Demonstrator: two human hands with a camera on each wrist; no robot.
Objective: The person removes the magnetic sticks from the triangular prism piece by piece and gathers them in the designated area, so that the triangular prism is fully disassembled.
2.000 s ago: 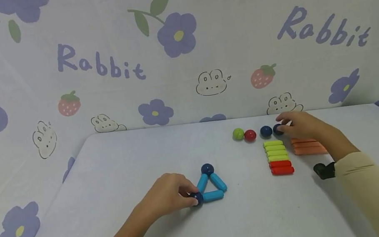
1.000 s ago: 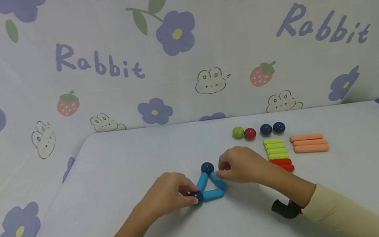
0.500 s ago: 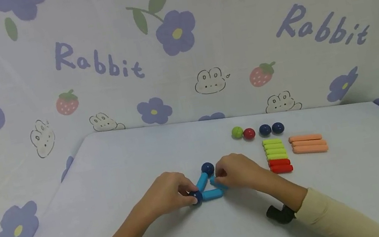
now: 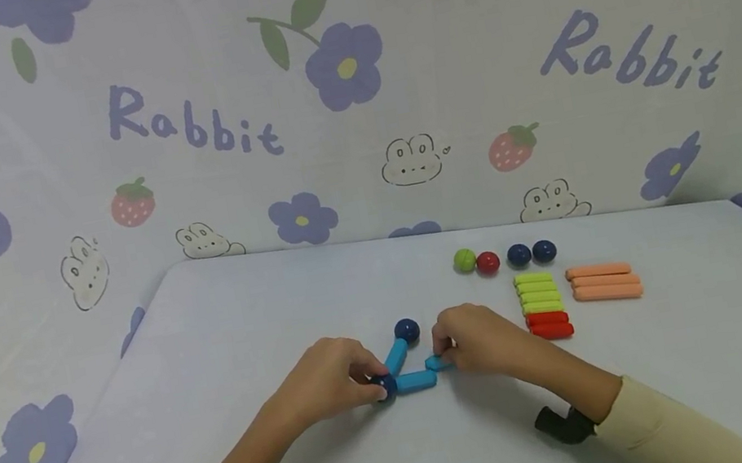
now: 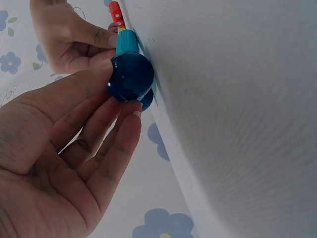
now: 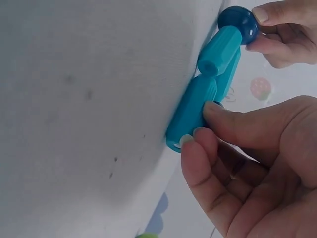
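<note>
In the head view my left hand (image 4: pixel 325 376) pinches a navy ball (image 5: pixel 131 77) between thumb and fingers, low over the white table. Two blue rods extend from this ball: one (image 4: pixel 416 381) points right, the other (image 4: pixel 396 355) runs up to a second navy ball (image 4: pixel 407 331). To the right, my right hand (image 4: pixel 477 337) pinches a third blue rod (image 6: pixel 194 106) by its side, most of it covered by the fingers in the head view. Its left end lies close to the free end of the right-pointing rod; whether they touch I cannot tell.
Behind the right hand lie yellow rods (image 4: pixel 538 292) and red rods (image 4: pixel 550 325) in a stack, with orange rods (image 4: pixel 603 282) beside them. Farther back sit a green ball (image 4: pixel 465 260), a red ball (image 4: pixel 487 262) and two navy balls (image 4: pixel 519 255).
My right hand has come from the far navy balls to the third rod, taken hold of it and turned it away from the second navy ball. The left hand has stayed in place.
</note>
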